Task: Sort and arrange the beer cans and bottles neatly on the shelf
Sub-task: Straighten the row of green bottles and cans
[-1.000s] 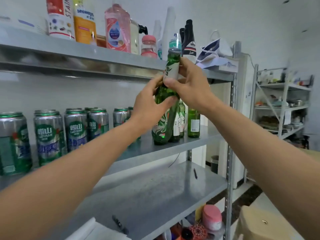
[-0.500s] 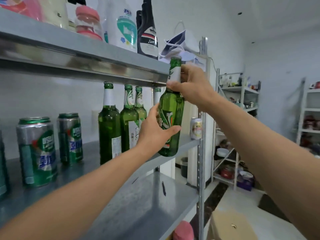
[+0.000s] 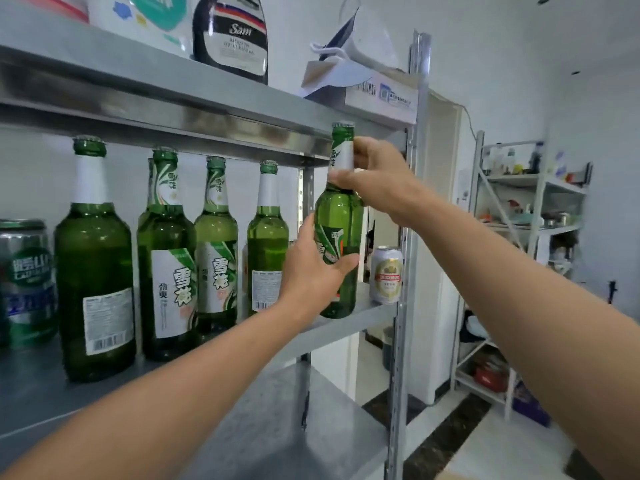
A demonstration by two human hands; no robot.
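Bright, even, cool-white light; source out of frame, probably overhead. Soft shadow under the upper shelf (image 3: 173,109), streaky glare along its steel lip. Small highlights on the green bottles (image 3: 93,258). Wide-angle bend: the upright post (image 3: 403,237) bows and the forearms (image 3: 173,410) stretch toward the bottom corners. Left-edge can (image 3: 27,282) and far rack (image 3: 533,209) are smeared soft.

The green can (image 3: 26,282) is cut by the left edge; the left hand (image 3: 311,275) covers part of the label on the held bottle (image 3: 341,216).
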